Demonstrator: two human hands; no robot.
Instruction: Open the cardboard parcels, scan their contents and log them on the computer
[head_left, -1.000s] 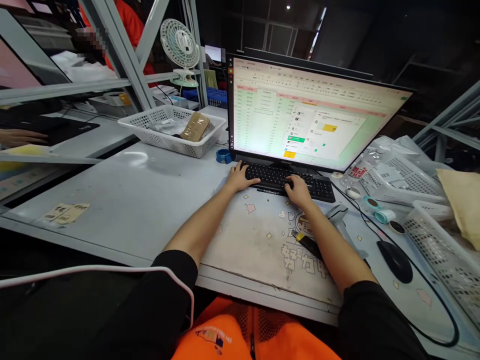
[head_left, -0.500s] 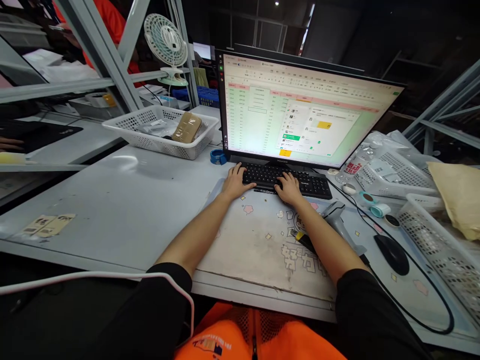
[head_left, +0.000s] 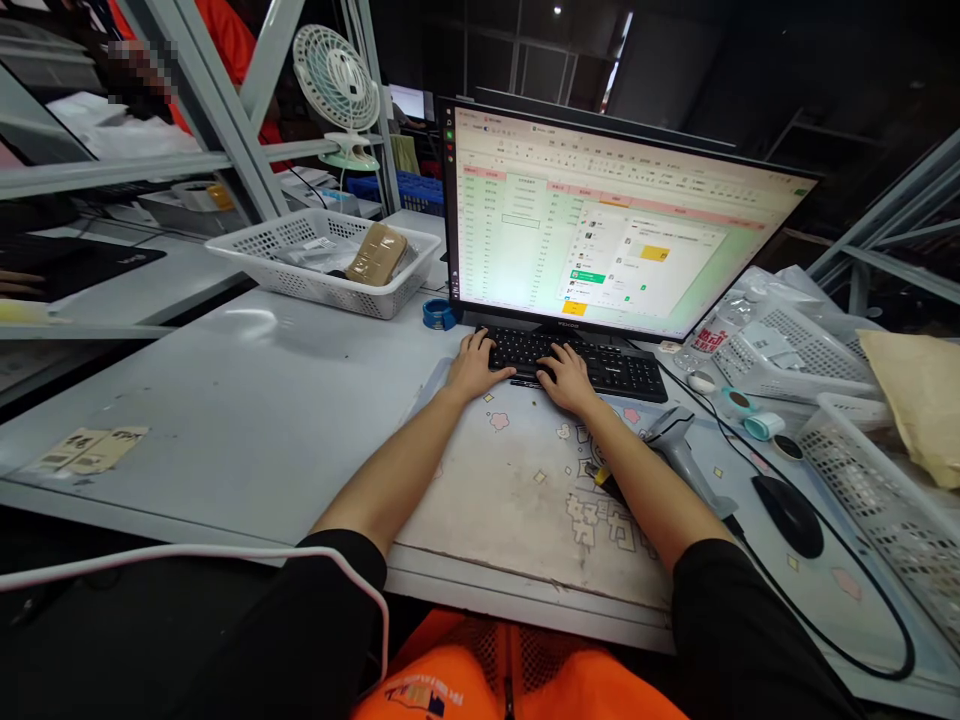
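Note:
A black keyboard (head_left: 626,374) lies under the front of a monitor (head_left: 525,270) that shows a spreadsheet and a chat window. On its left end rests my left hand (head_left: 474,367), fingers spread over the keys and thumb stretched along the front edge. My right hand (head_left: 568,378) lies over the middle keys with its fingers apart. Neither hand grips anything. Below the keyboard spreads a printed desk mat (head_left: 495,500). A grey barcode scanner (head_left: 686,455) lies beside my right forearm, which partly covers a black and yellow tool (head_left: 604,480).
At the left back stands a white basket (head_left: 322,288) with a brown parcel (head_left: 377,254); a blue tape roll (head_left: 438,315) sits near it. A mouse (head_left: 787,513), cable, bottle (head_left: 712,335) and another basket (head_left: 885,490) occupy the right. A fan (head_left: 337,80) hangs behind.
My right hand has shifted slightly left along the keyboard. My left hand stays at the left keys. The whole view has moved a little.

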